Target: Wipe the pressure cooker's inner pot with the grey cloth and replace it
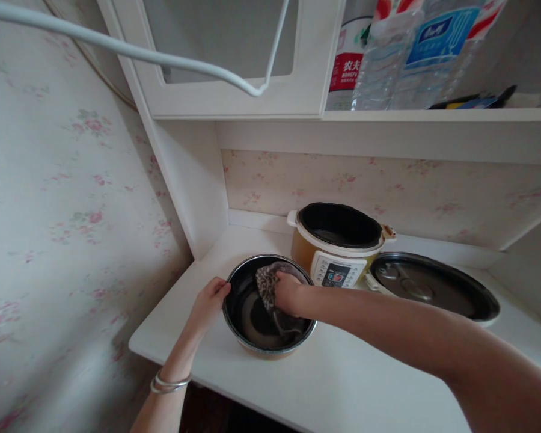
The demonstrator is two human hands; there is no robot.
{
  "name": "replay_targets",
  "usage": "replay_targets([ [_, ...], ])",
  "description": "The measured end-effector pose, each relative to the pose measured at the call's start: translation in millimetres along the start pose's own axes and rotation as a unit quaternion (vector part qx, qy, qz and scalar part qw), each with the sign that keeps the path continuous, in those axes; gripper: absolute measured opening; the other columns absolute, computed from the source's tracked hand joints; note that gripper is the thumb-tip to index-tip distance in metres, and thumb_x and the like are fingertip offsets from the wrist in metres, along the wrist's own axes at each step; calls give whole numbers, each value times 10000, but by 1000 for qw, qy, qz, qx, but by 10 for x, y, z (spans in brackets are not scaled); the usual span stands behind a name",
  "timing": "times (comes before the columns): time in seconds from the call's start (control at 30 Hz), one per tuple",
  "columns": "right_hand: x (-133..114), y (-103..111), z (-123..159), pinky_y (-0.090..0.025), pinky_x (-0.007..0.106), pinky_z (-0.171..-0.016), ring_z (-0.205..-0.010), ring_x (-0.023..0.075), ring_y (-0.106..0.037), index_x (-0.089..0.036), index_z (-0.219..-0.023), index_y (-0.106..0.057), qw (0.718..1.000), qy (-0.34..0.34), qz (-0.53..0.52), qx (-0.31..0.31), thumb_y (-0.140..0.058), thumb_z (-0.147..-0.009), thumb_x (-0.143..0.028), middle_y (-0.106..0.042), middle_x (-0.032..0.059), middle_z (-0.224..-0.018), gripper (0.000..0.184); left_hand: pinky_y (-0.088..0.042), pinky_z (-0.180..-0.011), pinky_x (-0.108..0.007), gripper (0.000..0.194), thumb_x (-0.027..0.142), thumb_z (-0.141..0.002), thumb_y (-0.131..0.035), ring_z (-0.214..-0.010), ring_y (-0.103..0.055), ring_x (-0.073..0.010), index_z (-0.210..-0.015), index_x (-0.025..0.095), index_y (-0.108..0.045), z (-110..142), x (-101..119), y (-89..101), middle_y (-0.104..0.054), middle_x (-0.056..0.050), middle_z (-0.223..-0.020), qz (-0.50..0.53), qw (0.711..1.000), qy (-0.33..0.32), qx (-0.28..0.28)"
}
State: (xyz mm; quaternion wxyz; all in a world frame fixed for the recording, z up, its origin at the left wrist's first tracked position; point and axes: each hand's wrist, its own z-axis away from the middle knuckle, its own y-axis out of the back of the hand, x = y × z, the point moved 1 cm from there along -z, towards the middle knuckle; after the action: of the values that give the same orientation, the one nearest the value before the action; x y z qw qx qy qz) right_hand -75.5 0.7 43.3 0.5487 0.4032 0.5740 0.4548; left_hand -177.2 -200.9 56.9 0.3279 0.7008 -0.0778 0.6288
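Note:
A dark inner pot (252, 325) with a metal rim stands near the front left of a white counter (342, 385). My left hand (210, 304) grips the pot's left rim, fingers curled over the edge; a bangle circles that wrist. My right hand (288, 293) is inside the pot, closed on a patterned cloth (267, 284) pressed against the inner wall. Part of the cloth trails down to the pot's bottom.
Behind the pot stands a tan electric cooker (338, 246) with its cavity uncovered, and its lid (433, 285) lies to the right. Floral wallpaper covers the left wall. A shelf above holds plastic bottles (388, 60). A white cable (139, 51) hangs across the cabinet.

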Motion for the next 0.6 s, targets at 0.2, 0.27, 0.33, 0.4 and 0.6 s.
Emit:
replay_targets([
  [0.2,-28,139,-254,-255,306,-1043,-988,159,-551,-289,-683,-685,882,353,304,-70,-572,-808,-170,-709,-25,-868,206,-258,-450,-213,297,487,-785,-569,-460,-388,-100,-754,192,-568,-27,-62,-43,-505,49,-576,34,999,16,-4],
  [0.27,-102,165,-330,-229,291,-1053,-1049,144,-516,-311,-829,-703,837,412,354,-67,-460,-901,-205,-697,-40,-988,275,-255,-449,-211,301,489,-784,-565,-457,-378,-93,-756,189,-561,-35,-80,-53,-499,52,-580,36,999,16,2],
  [0.33,-165,165,-373,-249,315,-1037,-1073,147,-505,-314,-928,-695,821,423,379,-62,-384,-940,-208,-680,-29,-1061,329,-264,-458,-213,298,484,-784,-562,-463,-385,-96,-753,188,-558,-40,-88,-59,-497,53,-578,35,999,16,4],
  [0.4,-194,164,-373,-306,361,-983,-1018,168,-542,-296,-978,-686,835,390,384,-62,-377,-942,-201,-683,6,-1051,325,-288,-480,-221,290,477,-794,-549,-485,-412,-108,-751,191,-560,-39,-93,-63,-504,49,-579,24,1000,8,7],
  [0.6,-105,322,-186,-414,475,-858,-906,300,-638,-143,-952,-712,964,42,229,-130,-662,-706,-221,-707,156,-949,263,-376,-633,-263,245,436,-840,-490,-681,-567,-175,-776,213,-566,-8,-97,-106,-608,15,-685,-70,995,-35,67],
])
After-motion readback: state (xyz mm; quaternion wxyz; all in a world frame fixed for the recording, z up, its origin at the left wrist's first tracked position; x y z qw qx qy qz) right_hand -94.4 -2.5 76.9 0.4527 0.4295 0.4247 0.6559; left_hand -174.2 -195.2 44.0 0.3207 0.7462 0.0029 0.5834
